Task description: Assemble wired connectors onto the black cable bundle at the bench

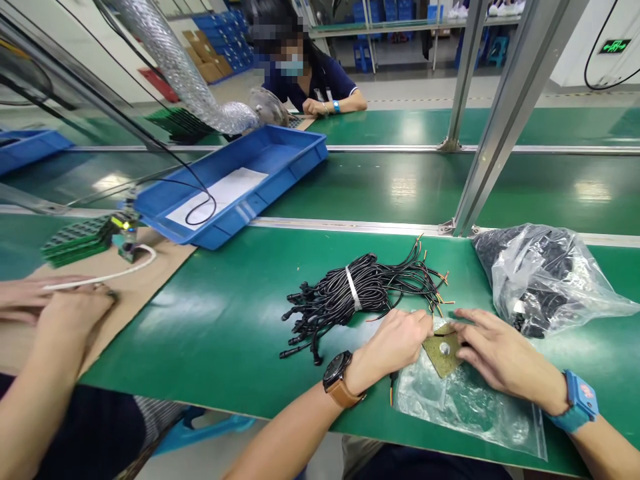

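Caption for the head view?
Both hands, left hand and right hand, hold a small board beside a tied wire bundle.

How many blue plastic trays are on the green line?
2: one blue tray left of centre holding a black cable loop, another blue tray at the far left edge; others may be out of frame.

**Person's own arms and hands, head view**

Left hand (pixel 395 343) — palm down, low over the work surface at near centre, fingers curled loosely, fingertips pointing right towards the other hand. Wrist bent slightly; a dark watch on a tan strap sits on it. Forearm bare, running in from the near edge, angled up and to the right.

Right hand (pixel 493 353) — palm down, fingers spread and stretched left, tips close to the left hand's fingertips without clearly meeting. Wrist carries a blue band. Forearm bare, entering from the near right corner, angled up and to the left.

Both hands lie close together, knuckles up.
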Demonstrator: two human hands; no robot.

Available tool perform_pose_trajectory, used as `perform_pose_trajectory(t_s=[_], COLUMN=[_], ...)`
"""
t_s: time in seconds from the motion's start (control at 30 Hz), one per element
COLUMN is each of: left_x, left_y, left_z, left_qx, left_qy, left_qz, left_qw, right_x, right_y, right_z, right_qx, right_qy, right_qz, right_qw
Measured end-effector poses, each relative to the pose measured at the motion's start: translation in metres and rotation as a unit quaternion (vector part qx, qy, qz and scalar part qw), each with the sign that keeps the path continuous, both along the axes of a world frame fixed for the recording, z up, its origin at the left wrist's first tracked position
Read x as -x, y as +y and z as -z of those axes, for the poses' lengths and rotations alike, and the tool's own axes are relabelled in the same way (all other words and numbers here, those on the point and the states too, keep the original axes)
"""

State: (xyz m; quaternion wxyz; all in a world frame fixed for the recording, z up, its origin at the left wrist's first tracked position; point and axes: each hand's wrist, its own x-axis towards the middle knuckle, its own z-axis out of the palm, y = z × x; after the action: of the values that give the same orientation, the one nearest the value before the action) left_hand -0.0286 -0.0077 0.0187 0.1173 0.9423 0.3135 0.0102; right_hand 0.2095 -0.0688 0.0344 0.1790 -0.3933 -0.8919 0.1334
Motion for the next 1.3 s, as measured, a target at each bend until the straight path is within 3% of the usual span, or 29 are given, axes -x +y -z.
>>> perform_pose_trajectory(t_s=[0.1, 0.33, 0.53, 0.7, 0.9, 1.03, 1.17, 1.3], left_x=[-0.002, -0.004, -0.004, -0.005, -0.004, -0.001, 0.002, 0.002], left_y=[-0.001, -0.004, -0.002, -0.003, -0.004, -0.003, 0.000, -0.001], left_z=[-0.003, -0.001, 0.002, -0.005, -0.007, -0.005, -0.007, -0.010], left_qx=[0.000, -0.014, -0.008, 0.008, 0.014, 0.013, 0.035, 0.100], left_qy=[0.004, 0.013, -0.006, -0.011, -0.017, -0.036, -0.060, -0.138], left_qz=[-0.005, -0.007, -0.003, -0.004, 0.003, 0.006, -0.006, -0.034], left_qw=[1.000, 1.000, 1.000, 1.000, 1.000, 0.999, 0.998, 0.985], right_x=[-0.007, 0.007, 0.004, 0.006, -0.005, -0.006, -0.003, -0.003], right_y=[0.003, -0.001, 0.000, 0.000, 0.003, 0.003, 0.002, 0.001], right_z=[-0.002, 0.005, 0.004, 0.004, 0.001, 0.000, 0.003, 0.006], right_qx=[-0.029, 0.016, 0.022, 0.030, -0.022, -0.035, -0.020, 0.011], right_qy=[0.026, 0.011, 0.033, 0.041, 0.097, 0.093, 0.100, 0.158], right_qz=[0.033, -0.034, -0.006, -0.033, 0.067, 0.085, 0.125, 0.185], right_qw=[0.999, 0.999, 0.999, 0.998, 0.993, 0.991, 0.987, 0.970])
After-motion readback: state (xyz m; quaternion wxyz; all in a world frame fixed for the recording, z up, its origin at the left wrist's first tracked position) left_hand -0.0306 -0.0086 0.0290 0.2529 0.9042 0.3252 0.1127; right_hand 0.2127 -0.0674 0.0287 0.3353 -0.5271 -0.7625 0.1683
